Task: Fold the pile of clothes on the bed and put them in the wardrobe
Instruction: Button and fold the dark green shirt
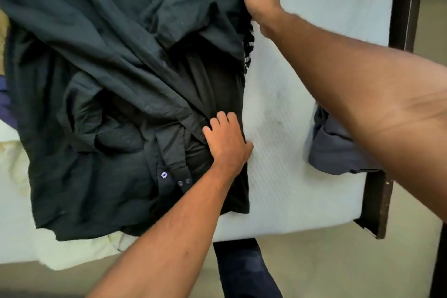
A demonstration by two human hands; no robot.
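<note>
A black button-up shirt (101, 75) lies crumpled over the white mattress (290, 128), its sleeves bunched across the body and pale buttons showing. My left hand (227, 140) grips the shirt's right edge, fingers curled into the cloth. My right hand (258, 0) grips the shirt's far right edge higher up, thumb on top and fingers tucked under the fabric. A black and white patterned garment (250, 48) peeks out from beneath the shirt.
A grey garment (338, 147) sits at the mattress's right edge under my right forearm. Cream cloth (14, 157) and purple cloth (6, 104) lie at the left. A dark wooden bed frame (404, 2) borders the right side, beige floor below.
</note>
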